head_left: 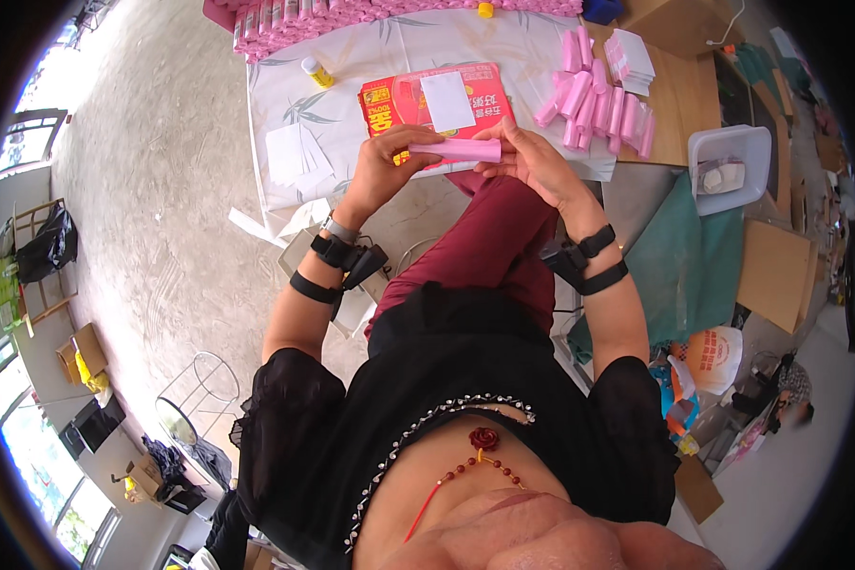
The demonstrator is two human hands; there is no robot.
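Note:
A pink roll, apparently of thin plastic bags (461, 149), is held level above the table's near edge. My left hand (388, 163) pinches its left end, and my right hand (534, 165) has its fingers around the right end. Just beyond lies a red printed cardboard sheet (388, 103) with a white paper slip (448, 102) on it. Several white slips (296, 155) are fanned out to the left. A yellow-and-white glue bottle (317, 72) lies behind them. Loose pink rolls (594, 103) are heaped to the right, beside a stack of white slips (629, 62).
Many packed pink rolls (351, 24) line the back of the cloth-covered table (280, 93). At right are a white plastic bin (750, 190), green cloth (679, 261) and a cardboard sheet (774, 271). Another person (790, 391) is far off at lower right.

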